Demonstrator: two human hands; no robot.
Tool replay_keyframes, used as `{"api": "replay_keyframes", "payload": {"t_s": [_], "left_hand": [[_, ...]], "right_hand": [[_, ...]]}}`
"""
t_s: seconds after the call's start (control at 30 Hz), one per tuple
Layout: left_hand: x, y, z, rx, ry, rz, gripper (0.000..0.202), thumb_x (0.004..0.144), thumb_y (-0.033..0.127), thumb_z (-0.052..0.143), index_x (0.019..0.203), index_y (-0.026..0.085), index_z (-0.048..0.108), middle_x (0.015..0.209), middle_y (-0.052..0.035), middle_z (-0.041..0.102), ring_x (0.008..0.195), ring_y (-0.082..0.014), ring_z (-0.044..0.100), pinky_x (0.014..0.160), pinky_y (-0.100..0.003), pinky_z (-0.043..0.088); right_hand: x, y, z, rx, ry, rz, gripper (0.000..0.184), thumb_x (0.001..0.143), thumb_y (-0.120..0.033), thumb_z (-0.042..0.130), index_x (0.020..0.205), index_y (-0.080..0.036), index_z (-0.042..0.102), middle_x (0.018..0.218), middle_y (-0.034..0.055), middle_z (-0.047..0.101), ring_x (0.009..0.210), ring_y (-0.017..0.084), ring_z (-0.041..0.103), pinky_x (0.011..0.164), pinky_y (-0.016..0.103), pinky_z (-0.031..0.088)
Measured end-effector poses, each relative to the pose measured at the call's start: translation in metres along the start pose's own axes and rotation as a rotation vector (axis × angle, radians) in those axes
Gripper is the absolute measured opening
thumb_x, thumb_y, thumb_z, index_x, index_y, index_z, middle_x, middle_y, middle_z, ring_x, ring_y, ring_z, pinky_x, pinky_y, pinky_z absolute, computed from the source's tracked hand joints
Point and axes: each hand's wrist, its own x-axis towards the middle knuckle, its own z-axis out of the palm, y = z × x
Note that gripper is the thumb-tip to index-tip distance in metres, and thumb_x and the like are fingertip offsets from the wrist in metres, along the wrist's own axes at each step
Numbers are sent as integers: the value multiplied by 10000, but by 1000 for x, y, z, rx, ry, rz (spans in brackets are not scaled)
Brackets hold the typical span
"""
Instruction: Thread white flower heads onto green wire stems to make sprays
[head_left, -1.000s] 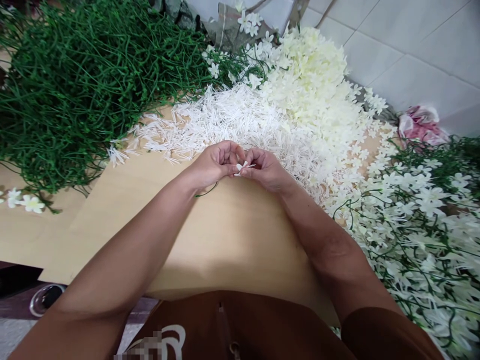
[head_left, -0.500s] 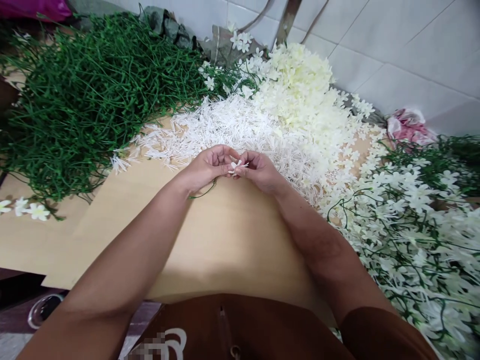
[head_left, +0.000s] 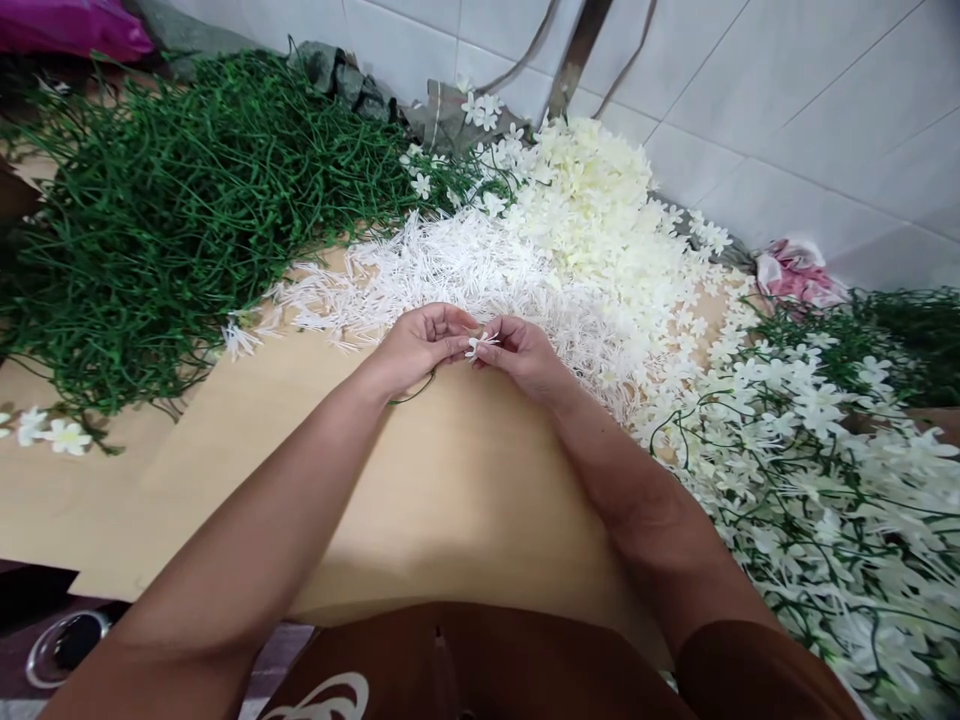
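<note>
My left hand (head_left: 420, 345) and my right hand (head_left: 525, 355) meet over the pale wooden board (head_left: 450, 500), fingers curled in a pinch. Between their fingertips is a small white artificial flower (head_left: 478, 344). A thin green stem (head_left: 416, 392) hangs from under my left hand, which seems to grip it. Just beyond the hands lies a heap of white plastic stamens (head_left: 465, 270), and behind that a heap of cream petals (head_left: 600, 210).
A big pile of green plastic stems (head_left: 172, 210) fills the left. Finished flower sprigs (head_left: 825, 460) pile up on the right. Two or three loose flowers (head_left: 52, 432) lie at far left. A pink bag (head_left: 799, 275) sits by the tiled wall (head_left: 787, 90). A round metal object (head_left: 64, 645) shows below the board.
The view has tilted so the piles sit lower in the picture. Both hands stay together, working the small flower with slight finger movement.
</note>
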Motion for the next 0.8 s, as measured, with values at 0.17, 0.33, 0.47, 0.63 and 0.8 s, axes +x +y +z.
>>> {"api": "replay_keyframes", "payload": {"t_s": [0.17,0.33,0.47,0.63,0.8], "left_hand": [[-1,1,0,28,-19,3,385,534,233,872,808,140,619,641,13,672,565,-88,602,548,-212,435],[-3,0,4,62,1,-37,271,571,104,778,773,140,601,563,38,615,540,-80,562,530,-203,399],[-4,0,3,84,-19,-63,212,594,55,708,751,144,597,537,49,579,518,-67,516,512,-198,362],[-3,0,-4,100,-115,-59,188,611,89,748,743,142,626,523,52,553,502,-58,472,513,-201,351],[2,-4,-13,-83,-120,-9,381,565,320,893,812,144,663,685,0,668,660,-108,620,668,-243,467]], "right_hand": [[-1,-1,-2,-25,-1,9,439,543,-466,885,697,-189,581,646,-40,658,620,92,634,658,255,534],[-1,-1,-4,-140,-20,23,473,518,-500,887,667,-181,571,672,-28,648,662,99,620,668,263,497],[0,-1,-2,-180,-34,36,495,473,-493,902,640,-180,556,650,-41,617,621,85,577,633,255,457],[1,1,3,-120,-53,46,470,456,-436,920,620,-183,560,633,-47,617,622,87,587,640,247,464],[1,-4,-2,12,2,54,417,528,-438,900,673,-192,596,631,-41,644,609,90,618,641,245,524]]}}
